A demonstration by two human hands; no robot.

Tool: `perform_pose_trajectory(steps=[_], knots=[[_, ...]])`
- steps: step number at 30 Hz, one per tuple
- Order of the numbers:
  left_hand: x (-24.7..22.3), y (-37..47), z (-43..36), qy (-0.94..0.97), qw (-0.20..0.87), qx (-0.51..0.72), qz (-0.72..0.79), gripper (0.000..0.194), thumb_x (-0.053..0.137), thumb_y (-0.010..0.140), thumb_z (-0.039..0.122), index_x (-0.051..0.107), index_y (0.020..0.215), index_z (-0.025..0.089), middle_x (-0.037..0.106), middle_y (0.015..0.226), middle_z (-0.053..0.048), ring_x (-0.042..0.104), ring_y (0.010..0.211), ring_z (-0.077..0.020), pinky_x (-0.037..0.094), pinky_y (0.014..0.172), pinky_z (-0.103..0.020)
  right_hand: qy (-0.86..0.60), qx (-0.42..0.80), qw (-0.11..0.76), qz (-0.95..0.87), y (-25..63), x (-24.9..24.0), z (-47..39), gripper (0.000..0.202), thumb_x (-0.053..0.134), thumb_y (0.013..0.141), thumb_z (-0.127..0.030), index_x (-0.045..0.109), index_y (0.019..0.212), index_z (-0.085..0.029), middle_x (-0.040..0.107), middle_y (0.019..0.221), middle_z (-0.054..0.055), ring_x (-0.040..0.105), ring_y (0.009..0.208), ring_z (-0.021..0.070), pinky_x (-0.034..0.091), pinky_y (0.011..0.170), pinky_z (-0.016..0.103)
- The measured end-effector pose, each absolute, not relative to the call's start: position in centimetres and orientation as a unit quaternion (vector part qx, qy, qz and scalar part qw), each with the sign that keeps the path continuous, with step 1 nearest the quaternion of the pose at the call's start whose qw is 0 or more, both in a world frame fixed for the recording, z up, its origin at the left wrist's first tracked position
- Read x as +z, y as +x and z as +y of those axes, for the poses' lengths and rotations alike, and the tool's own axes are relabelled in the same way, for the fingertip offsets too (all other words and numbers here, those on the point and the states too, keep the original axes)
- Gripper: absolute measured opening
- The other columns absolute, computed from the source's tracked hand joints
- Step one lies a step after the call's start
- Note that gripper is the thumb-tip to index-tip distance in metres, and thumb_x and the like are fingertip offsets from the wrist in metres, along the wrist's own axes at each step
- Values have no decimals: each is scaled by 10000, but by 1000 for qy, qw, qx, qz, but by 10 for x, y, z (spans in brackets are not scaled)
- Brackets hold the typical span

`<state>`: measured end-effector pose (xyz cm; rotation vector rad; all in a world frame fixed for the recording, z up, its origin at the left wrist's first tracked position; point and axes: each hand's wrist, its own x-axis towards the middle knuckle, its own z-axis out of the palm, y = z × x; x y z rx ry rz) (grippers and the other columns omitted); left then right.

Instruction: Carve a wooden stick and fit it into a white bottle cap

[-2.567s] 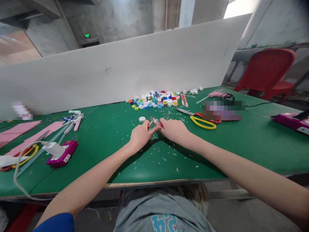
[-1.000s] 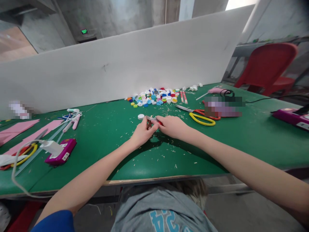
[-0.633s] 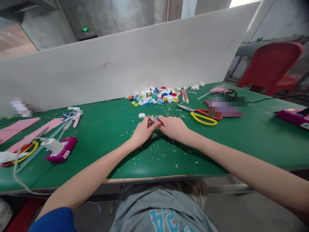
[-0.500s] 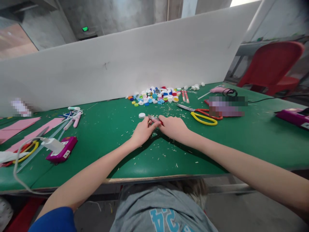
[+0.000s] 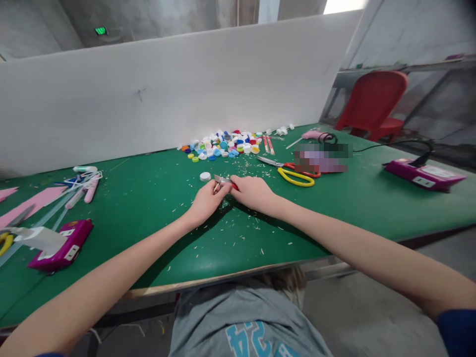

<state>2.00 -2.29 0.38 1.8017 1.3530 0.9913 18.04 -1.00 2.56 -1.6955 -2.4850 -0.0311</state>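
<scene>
At eight o'clock from my hands the purple power strip (image 5: 65, 243) is lying on the green table (image 5: 148, 198), and at ten o'clock, just beside my left fingers, the white cap (image 5: 205, 176) is resting. My left hand (image 5: 205, 202) is pinching the small thin stick (image 5: 216, 188) between its fingers, and my right hand (image 5: 255, 192) is closing around the red handle of the knife (image 5: 221, 180), whose blade is pointing to nine o'clock. The colored caps (image 5: 223, 145) are lying at twelve o'clock, and the scissors (image 5: 293, 173) at between two and three.

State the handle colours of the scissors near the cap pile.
The scissors have one yellow handle, one red; head view shows best.
</scene>
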Motion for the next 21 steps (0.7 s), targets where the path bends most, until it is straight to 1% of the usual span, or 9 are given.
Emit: perform_pose_trajectory(steps=[3, 5, 7, 10, 14, 18, 21], knots=[[3, 16, -23, 685, 342, 392, 510, 334, 499, 897, 490, 531, 819, 167, 480, 703, 25, 385, 649, -107, 314, 633, -253, -543, -3, 87, -835, 179, 25, -11, 376, 284, 992, -440, 572, 1013, -199, 711, 952, 85, 642, 819, 200, 319, 619, 277], [3, 13, -22, 690, 350, 393, 497, 310, 497, 903, 469, 518, 818, 171, 426, 673, 35, 346, 624, -103, 287, 609, -253, -527, 3, 103, -844, 179, 24, -12, 355, 298, 994, -439, 559, 980, -198, 701, 951, 74, 623, 795, 181, 305, 611, 271], [2, 11, -22, 698, 355, 396, 480, 284, 498, 907, 448, 524, 851, 171, 440, 696, 32, 364, 642, -105, 299, 623, -251, -514, 6, 113, -851, 180, 23, -12, 316, 314, 991, -415, 543, 954, -200, 691, 958, 65, 605, 775, 168, 297, 606, 268], [0, 10, -20, 705, 351, 398, 469, 271, 498, 910, 439, 533, 901, 170, 503, 760, 17, 424, 705, -116, 340, 686, -253, -499, 11, 116, -859, 180, 21, -11, 279, 316, 988, -389, 520, 938, -204, 681, 960, 56, 593, 761, 161, 279, 585, 265], [-1, 11, -20, 708, 344, 390, 477, 276, 495, 910, 446, 524, 913, 171, 535, 781, 11, 435, 719, -121, 349, 705, -257, -496, 14, 111, -861, 179, 21, -11, 276, 309, 989, -390, 515, 966, -209, 693, 944, 53, 605, 738, 164, 261, 560, 267], [1, 12, -21, 705, 334, 382, 495, 272, 490, 911, 442, 521, 904, 171, 522, 768, 17, 412, 699, -118, 331, 685, -257, -518, 6, 84, -851, 179, 24, -11, 303, 292, 986, -392, 530, 1010, -207, 709, 913, 68, 642, 748, 198, 265, 549, 273], [2, 13, -21, 705, 327, 378, 503, 289, 496, 904, 457, 516, 865, 171, 476, 737, 26, 373, 679, -114, 310, 662, -257, -531, -8, 61, -845, 179, 24, -10, 339, 280, 985, -401, 547, 1039, -200, 716, 922, 95, 670, 792, 237, 318, 573, 283]])
